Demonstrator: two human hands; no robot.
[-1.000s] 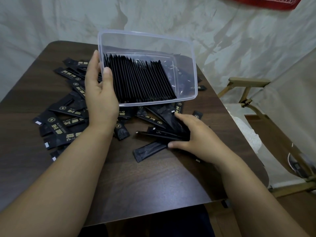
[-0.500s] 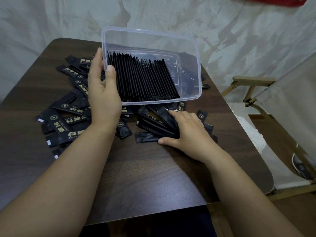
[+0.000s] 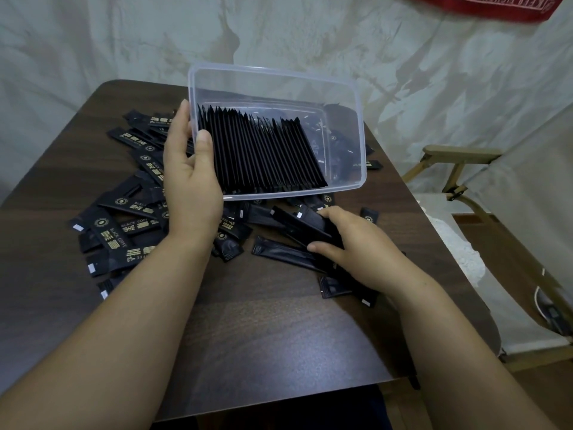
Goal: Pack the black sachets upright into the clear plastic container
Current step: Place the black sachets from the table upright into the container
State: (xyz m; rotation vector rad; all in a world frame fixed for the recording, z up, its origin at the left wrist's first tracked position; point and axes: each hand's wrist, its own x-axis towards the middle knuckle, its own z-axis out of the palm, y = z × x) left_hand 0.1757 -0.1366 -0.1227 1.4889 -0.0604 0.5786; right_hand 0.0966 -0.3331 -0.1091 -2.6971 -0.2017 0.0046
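The clear plastic container (image 3: 359, 125) is tipped toward me, its left part filled with a tight row of black sachets (image 3: 257, 156) standing on edge. My left hand (image 3: 190, 181) grips the container's near left corner, thumb inside the rim. Just below the container, my right hand (image 3: 350, 243) holds a small bundle of black sachets (image 3: 297, 225) between thumb and fingers, low over the table. More sachets (image 3: 285, 254) lie flat beside and under that hand.
Several loose black sachets with gold print (image 3: 124, 221) are scattered across the left half of the dark wooden table (image 3: 263, 336). A folding wooden chair frame (image 3: 455, 156) stands to the right, off the table. A pale cloth hangs behind.
My right hand has gathered sachets off the table and curled around a bundle, lifting its far end. My left hand and the container have stayed put.
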